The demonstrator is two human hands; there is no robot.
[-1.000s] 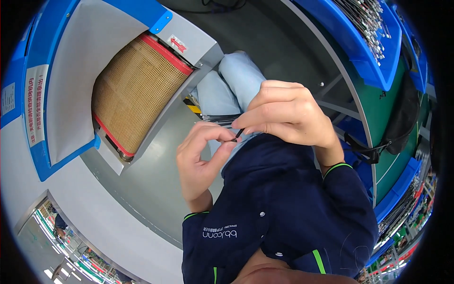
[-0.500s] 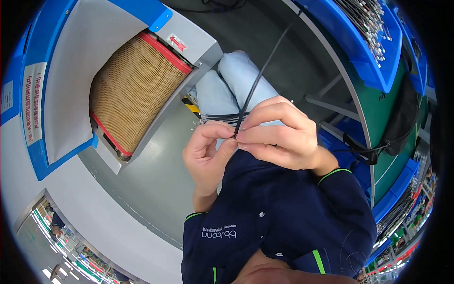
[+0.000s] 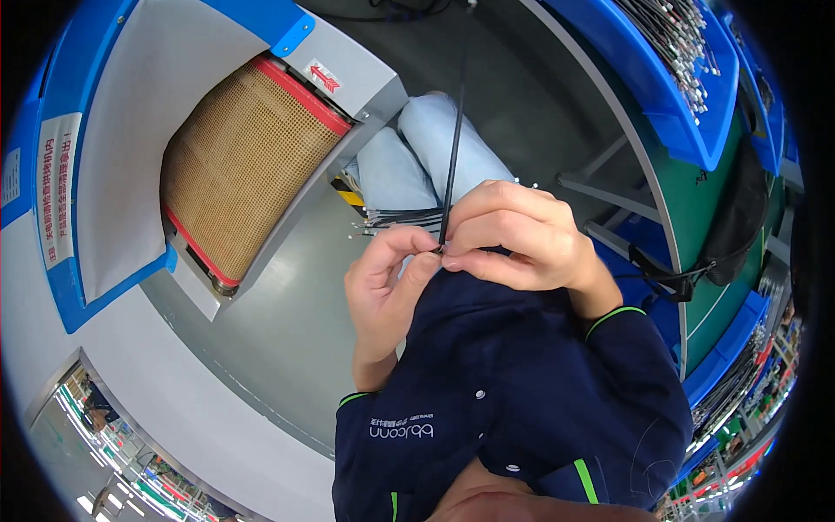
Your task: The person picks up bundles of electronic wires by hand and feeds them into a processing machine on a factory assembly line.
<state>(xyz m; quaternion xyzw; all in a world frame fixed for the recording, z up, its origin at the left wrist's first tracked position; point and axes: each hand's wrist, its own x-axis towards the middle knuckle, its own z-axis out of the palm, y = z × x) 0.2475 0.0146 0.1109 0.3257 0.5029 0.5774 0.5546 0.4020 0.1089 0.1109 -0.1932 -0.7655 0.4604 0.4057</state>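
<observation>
Head view: the near end of a thin black cable (image 3: 456, 152) sits between my fingertips, in front of my dark blue shirt (image 3: 522, 348), while its length rises past my knees toward the top edge. My left hand (image 3: 384, 287) pinches narrowly at that end, thumb against forefinger; my right hand (image 3: 520, 239) closes on the same spot, its other fingers curled. I judge this to be fine work on the cable's tip, and the next move seems to call for a steady pinch and little pull. Just beyond, a bundle of cables (image 3: 404, 217) lies across my light blue trousers (image 3: 459, 143). Farther out stand a machine with a tan mesh belt (image 3: 252, 165) on my left, and on my right a green bench (image 3: 698, 317) with a blue bin (image 3: 648, 104) of cables. My fingertips hide the tip itself, so I cannot tell its shape; the far end is tiny at the top rim, and my right hand hides part of the bundle.
</observation>
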